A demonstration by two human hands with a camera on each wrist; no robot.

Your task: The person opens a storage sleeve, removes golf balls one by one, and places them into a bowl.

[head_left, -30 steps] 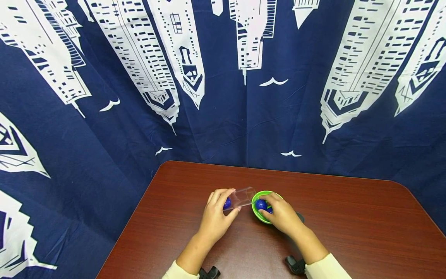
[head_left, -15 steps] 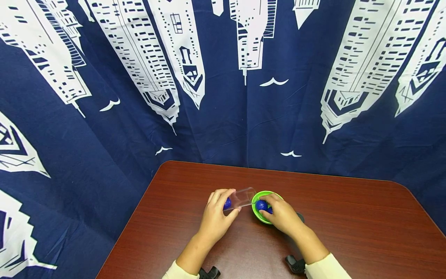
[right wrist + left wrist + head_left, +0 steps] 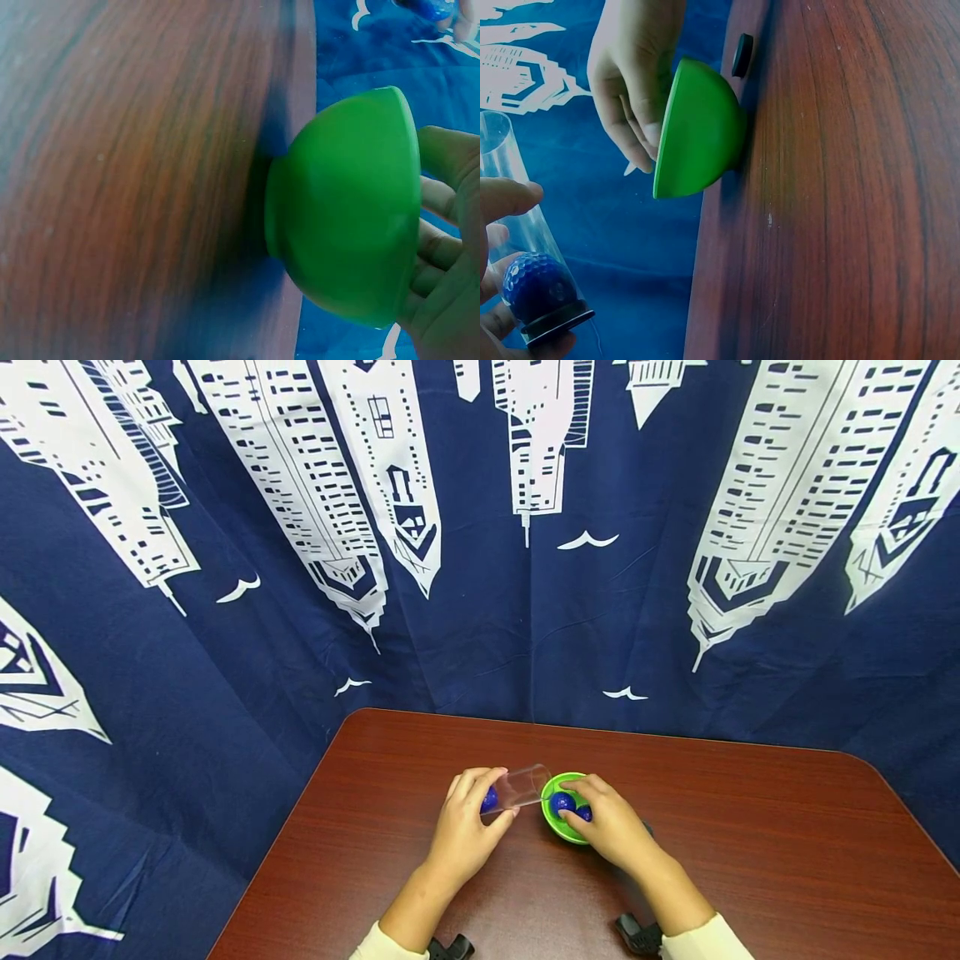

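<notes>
My left hand (image 3: 463,828) holds a clear plastic tube (image 3: 522,785), tilted, its open end toward the bowl. In the left wrist view a dimpled blue golf ball (image 3: 538,286) sits at the tube's lower end, above a black end cap (image 3: 557,322). A green bowl (image 3: 564,836) stands upright on the table. My right hand (image 3: 617,828) reaches over its rim, thumb and forefinger pinching a blue golf ball (image 3: 562,803) inside. Beside that ball, a second blue ball (image 3: 585,812) is partly covered by the hand. The bowl's wall hides both balls in the wrist views.
A black disc (image 3: 742,55) lies on the brown table (image 3: 750,835) beyond the bowl; in the head view it is mostly behind the right hand. A blue cloth (image 3: 480,635) with white buildings hangs behind the table's far edge.
My right hand has shifted very slightly within the bowl, and the second ball shows a little more. The left hand and tube hold still; the head view has tilted slightly.
</notes>
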